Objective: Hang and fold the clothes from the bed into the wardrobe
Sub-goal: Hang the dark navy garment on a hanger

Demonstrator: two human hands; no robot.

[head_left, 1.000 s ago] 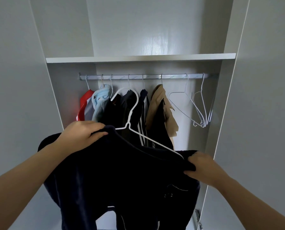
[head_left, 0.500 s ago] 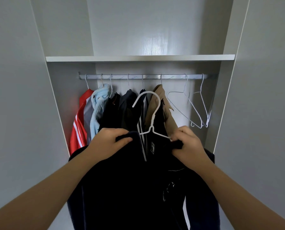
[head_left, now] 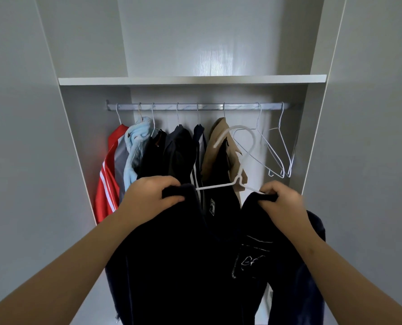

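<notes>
A dark navy garment (head_left: 183, 254) with white stitching on its chest hangs from a white wire hanger (head_left: 238, 174) that I hold up in front of the open wardrobe. My left hand (head_left: 148, 195) grips the garment's left shoulder over the hanger's arm. My right hand (head_left: 280, 202) pinches the right shoulder at the hanger's other end. The hanger's hook rises in front of the tan garment (head_left: 218, 146), below the metal rail (head_left: 195, 106).
On the rail hang a red striped top (head_left: 108, 174), a light blue garment (head_left: 136, 146), several dark clothes (head_left: 178, 151) and two bare wire hangers (head_left: 277, 151) at the right. A white shelf (head_left: 193, 79) runs above. Wardrobe doors flank both sides.
Both hands have moved apart and to the right with the garment. The hanger's hook has swung from the dark clothes toward the tan garment and the bare hangers.
</notes>
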